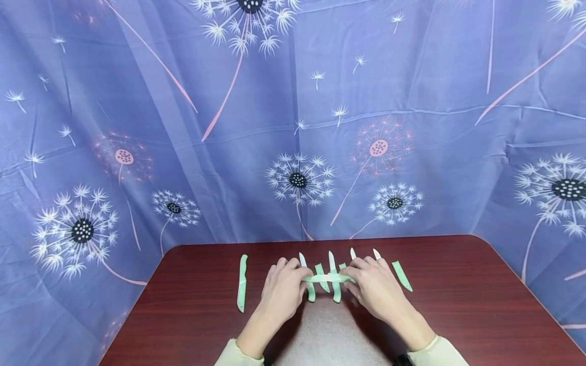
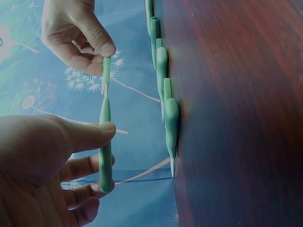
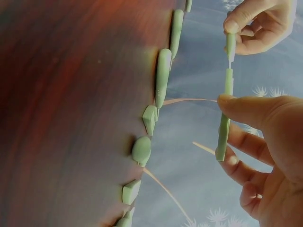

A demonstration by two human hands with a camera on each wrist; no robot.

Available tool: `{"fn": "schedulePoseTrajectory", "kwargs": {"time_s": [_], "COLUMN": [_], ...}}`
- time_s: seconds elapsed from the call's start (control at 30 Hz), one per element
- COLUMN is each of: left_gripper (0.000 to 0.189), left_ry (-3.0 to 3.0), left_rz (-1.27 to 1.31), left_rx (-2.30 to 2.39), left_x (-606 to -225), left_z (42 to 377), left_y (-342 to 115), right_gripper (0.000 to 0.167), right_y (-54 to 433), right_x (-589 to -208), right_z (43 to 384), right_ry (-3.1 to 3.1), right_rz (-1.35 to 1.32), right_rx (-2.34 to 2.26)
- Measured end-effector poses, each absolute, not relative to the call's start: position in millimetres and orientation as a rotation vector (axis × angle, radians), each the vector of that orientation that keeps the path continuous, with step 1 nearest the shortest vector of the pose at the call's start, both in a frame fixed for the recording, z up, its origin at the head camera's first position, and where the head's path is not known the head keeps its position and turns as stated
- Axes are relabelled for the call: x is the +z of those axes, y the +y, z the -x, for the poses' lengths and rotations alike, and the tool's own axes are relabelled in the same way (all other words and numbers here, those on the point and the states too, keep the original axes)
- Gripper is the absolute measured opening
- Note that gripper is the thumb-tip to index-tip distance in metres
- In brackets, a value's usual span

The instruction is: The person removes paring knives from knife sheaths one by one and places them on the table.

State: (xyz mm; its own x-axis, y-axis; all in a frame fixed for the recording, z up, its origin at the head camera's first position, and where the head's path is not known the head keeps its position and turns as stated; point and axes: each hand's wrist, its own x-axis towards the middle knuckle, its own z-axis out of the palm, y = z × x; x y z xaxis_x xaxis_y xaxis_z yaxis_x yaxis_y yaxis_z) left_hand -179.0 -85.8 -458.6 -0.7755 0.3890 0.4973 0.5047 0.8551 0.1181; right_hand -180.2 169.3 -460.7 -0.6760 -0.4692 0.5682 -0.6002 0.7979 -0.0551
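Above the table, my left hand [image 1: 285,285] grips the light green handle of a small knife [image 2: 105,142], thumb on one side and fingers on the other. My right hand [image 1: 376,287] pinches a light green blade sheath [image 3: 224,130] in line with it. A short strip of pale blade shows between handle and sheath; the rest of the blade is inside the sheath. On the table below lie unsheathed green-handled knives, one knife [image 1: 336,287] between my hands, their blades pointing away. A loose sheath [image 1: 322,277] lies beside it.
A knife [image 1: 242,282] in its sheath lies at the left of the dark red table [image 1: 197,325]. Another loose sheath [image 1: 402,276] lies at the right. Two blade tips [image 1: 376,253] show beyond my right hand. A blue dandelion-patterned cloth [image 1: 229,193] hangs behind the table.
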Motion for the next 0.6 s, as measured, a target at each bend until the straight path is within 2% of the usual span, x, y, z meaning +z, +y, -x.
{"fn": "schedulePoseTrajectory", "kwargs": {"time_s": [0.6], "left_gripper": [0.022], "left_ry": [-2.581], "left_rz": [0.648], "left_rx": [-0.337], "left_x": [-457.3], "left_z": [178.7], "left_y": [-85.7], "right_gripper": [0.034], "right_y": [168.2], "right_x": [-457.5], "right_z": [178.0], "right_ry": [-2.411], "right_rz": [-0.796], "right_rx": [0.324]}}
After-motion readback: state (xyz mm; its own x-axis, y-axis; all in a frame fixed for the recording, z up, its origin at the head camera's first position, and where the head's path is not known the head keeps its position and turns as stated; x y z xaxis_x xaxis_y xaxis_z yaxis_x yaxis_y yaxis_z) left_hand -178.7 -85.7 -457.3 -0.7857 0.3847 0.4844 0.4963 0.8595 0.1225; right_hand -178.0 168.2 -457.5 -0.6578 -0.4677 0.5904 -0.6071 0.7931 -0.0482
